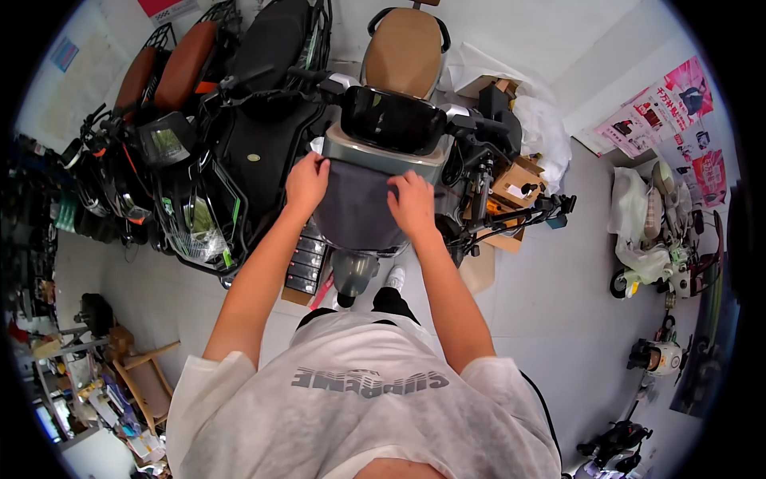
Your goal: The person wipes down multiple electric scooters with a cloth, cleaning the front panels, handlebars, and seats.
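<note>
At 12 o'clock, past the white shoe (396,276), the grey cover (359,209) lies over the front of the scooter (383,152). The right hand (412,204) touches it near 2 o'clock, fingers bent; the left hand (307,184) is at its 10 o'clock corner. Whether either pinches it, I cannot tell. Beyond sits the tan seat (405,49).
</note>
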Motion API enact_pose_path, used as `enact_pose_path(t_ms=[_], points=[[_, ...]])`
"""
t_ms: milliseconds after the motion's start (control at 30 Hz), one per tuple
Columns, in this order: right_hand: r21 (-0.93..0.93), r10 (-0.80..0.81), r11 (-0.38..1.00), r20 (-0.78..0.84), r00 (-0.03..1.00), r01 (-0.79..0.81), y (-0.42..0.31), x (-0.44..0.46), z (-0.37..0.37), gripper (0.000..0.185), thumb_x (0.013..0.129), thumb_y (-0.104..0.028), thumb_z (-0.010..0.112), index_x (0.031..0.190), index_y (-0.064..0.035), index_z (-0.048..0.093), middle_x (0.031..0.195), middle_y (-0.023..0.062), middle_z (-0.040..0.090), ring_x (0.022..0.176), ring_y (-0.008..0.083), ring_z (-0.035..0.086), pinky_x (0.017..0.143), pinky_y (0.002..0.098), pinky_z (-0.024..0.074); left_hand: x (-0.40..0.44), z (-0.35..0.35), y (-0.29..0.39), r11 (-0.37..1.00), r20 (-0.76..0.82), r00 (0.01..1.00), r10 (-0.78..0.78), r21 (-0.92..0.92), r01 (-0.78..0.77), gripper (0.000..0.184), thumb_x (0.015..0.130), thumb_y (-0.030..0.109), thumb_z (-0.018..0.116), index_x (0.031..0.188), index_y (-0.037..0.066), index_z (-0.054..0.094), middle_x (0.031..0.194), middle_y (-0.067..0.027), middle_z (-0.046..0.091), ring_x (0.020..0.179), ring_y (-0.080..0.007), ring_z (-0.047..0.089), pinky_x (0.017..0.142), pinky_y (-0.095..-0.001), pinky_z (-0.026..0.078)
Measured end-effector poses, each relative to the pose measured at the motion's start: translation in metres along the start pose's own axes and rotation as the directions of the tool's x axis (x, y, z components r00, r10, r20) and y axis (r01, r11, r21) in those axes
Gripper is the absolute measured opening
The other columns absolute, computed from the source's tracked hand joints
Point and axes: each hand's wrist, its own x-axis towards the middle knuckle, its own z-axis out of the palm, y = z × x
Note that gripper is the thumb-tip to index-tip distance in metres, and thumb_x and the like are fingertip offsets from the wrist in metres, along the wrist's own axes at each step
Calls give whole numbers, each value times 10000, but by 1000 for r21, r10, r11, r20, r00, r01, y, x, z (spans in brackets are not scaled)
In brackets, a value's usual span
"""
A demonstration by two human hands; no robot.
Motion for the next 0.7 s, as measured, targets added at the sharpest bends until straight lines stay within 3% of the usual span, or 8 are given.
enact_pose_path(t_ms=[100,167,200,233,300,500,633,700], points=[[-62,6,998,85,996,-1,32,25,36,329,803,-121,745,1125,-98,685,1104,106,586,1094,318,576,956,464,451,36,66,-27,1000,-120,993,1,30,2,296,952,187,656,1184,7,626,1157,-214,669,1065,-414,647,887,-484,528],[-99,29,995,144,989,-15,37,35,39,385,797,-109,750,1173,-95,668,1152,119,575,1126,329,565,956,472,457,22,77,2,993,-112,988,-110,26,113,602,922,130,683,1449,-29,437,1370,-280,529,1190,-462,577,1004,-480,497],[-91,10,996,144,990,3,36,36,34,387,795,-107,742,1175,-88,673,1158,118,568,1135,322,562,959,461,455,15,79,14,982,-39,983,-179,-76,176,912,878,125,744,1574,-75,191,1489,-333,409,1323,-486,490,1117,-466,431],[-83,-8,996,144,990,20,37,36,32,389,793,-104,735,1178,-82,678,1164,116,561,1145,315,559,962,451,454,12,98,9,990,-142,988,-69,-130,50,1080,842,208,809,1583,-119,94,1573,-346,321,1448,-474,372,1209,-448,332],[-63,-26,997,121,992,34,41,32,30,403,779,-105,739,1176,-77,678,1202,119,559,1164,320,550,970,450,451,2,124,5,989,-103,985,-139,-56,134,1217,787,297,874,1572,-150,59,1631,-347,221,1514,-468,266,1255,-436,250],[64,-150,986,-80,985,156,54,34,6,333,769,-83,714,1098,-75,660,1204,138,584,1144,353,552,970,468,439,6,119,7,960,-141,968,-205,-223,171,1390,685,396,944,1590,-113,20,1635,-352,201,1513,-469,268,1256,-442,246],[38,-60,997,-281,958,74,62,87,-43,300,792,-158,718,1060,-64,623,1144,145,587,1115,359,553,951,477,434,24,118,-18,896,-103,974,-201,-422,140,1440,648,328,981,1594,-96,-19,1625,-357,229,1521,-400,297,1243,-405,269],[24,-72,996,-252,965,81,67,122,-61,355,793,-207,733,1092,-54,616,1141,147,585,1105,369,552,957,479,434,36,115,-32,874,-79,981,-179,-471,121,1357,680,292,975,1556,-97,14,1612,-345,272,1480,-391,364,1224,-386,297]])
